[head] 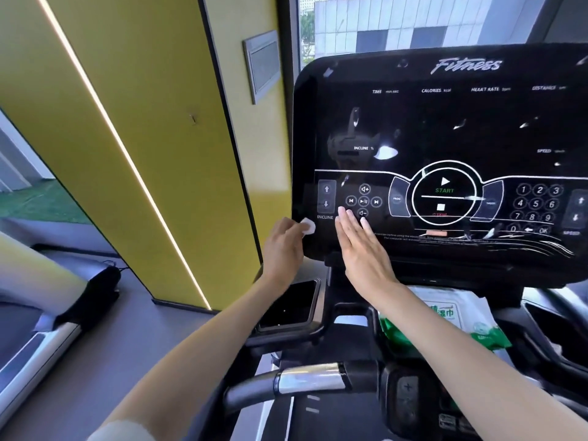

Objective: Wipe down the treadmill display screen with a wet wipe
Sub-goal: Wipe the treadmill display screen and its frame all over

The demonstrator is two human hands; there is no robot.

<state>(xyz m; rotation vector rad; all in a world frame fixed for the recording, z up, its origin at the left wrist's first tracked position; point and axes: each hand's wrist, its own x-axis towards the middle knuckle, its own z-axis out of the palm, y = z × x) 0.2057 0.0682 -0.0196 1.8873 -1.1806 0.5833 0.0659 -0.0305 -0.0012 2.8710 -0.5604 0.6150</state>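
While left hand [281,246] pinches wet wipe [308,226] | right hand [361,246] flat, fingers straight | display screen [445,138] wide, facing wearer

Your treadmill display screen [445,148] is standing upright and tilted back, a glossy black panel filling the view from 12 to 3 o'clock, showing white control icons, a green START label and bright window reflections. Your wet wipe [308,226] is sitting crumpled into a small white wad at the panel's 8 o'clock corner, just touching its lower-left edge.
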